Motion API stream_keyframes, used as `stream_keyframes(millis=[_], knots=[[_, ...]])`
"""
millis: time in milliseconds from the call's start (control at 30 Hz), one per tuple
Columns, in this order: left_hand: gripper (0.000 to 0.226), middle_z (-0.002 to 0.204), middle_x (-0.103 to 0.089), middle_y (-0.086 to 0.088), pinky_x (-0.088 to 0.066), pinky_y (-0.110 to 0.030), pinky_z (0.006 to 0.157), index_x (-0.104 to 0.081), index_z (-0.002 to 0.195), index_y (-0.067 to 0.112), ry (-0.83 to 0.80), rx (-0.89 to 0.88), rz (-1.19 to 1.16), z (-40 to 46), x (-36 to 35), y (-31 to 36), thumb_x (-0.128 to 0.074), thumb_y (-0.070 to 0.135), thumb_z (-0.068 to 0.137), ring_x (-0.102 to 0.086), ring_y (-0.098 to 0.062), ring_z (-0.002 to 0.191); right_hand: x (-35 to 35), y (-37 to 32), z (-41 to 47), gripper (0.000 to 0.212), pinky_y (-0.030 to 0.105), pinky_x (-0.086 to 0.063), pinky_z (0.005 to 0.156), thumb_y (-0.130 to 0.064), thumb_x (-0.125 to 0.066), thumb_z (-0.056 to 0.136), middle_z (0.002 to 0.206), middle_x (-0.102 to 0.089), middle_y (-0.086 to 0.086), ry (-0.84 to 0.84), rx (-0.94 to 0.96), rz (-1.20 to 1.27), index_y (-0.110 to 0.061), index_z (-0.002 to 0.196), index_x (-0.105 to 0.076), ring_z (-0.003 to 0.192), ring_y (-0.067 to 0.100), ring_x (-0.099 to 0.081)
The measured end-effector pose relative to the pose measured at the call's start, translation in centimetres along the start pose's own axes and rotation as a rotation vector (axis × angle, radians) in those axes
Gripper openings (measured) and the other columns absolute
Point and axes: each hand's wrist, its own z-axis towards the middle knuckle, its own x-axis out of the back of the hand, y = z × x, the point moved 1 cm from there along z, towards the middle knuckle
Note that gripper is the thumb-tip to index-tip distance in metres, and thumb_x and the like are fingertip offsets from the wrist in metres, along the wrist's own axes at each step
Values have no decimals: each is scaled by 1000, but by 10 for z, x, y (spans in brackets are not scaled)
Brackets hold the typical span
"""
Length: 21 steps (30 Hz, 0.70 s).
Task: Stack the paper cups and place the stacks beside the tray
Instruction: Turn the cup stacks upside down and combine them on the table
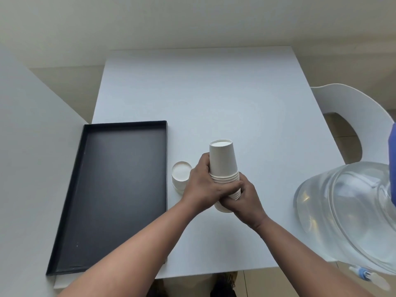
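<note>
- Two hands grip one stack of upturned paper cups [222, 161] above the white table [214, 93]: left hand [203, 185] wraps its upper side, right hand [244, 196] clasps its lower end.
- Second, shorter cup stack [181, 175] stands just beside the black tray [120, 185].
- Clear water jug [347, 213] sits at right.

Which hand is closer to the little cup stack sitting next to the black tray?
The left hand. It sits right beside the small cup stack, just to its right. The right hand is farther off, on the far side of the held stack.
</note>
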Motion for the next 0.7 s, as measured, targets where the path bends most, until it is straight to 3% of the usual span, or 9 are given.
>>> stream_keyframes(millis=[167,367,567,700], knots=[[66,101,-74,16,-65,-44,79,-58,106,42,-5,2,-72,1,2,3,-99,44,55,-75,-6,92,5,-1,2,39,39,-62,75,-22,-75,69,100,-76,4,-32,16,-3,-33,106,-68,89,23,-73],[74,107,-74,12,-65,-43,83,-58,117,34,60,-67,-153,-2,5,14,-102,37,58,-75,-12,100,9,10,-3,43,54,-60,68,-25,-81,76,99,-72,11,0,16,-1,-22,116,-63,89,43,-68],[72,113,-71,5,-63,-45,84,-57,121,25,156,-224,-221,-5,11,32,-101,24,65,-72,-20,105,19,27,-5,58,43,-63,68,-36,-91,70,102,-73,-3,96,-30,-116,-34,118,-60,88,21,-73],[73,114,-68,11,-58,-27,79,-56,121,31,203,-314,-199,-15,13,31,-101,29,64,-69,-16,105,21,25,2,65,22,-58,70,-49,-92,63,108,-72,-18,186,-42,-164,-44,118,-57,92,4,-71]])
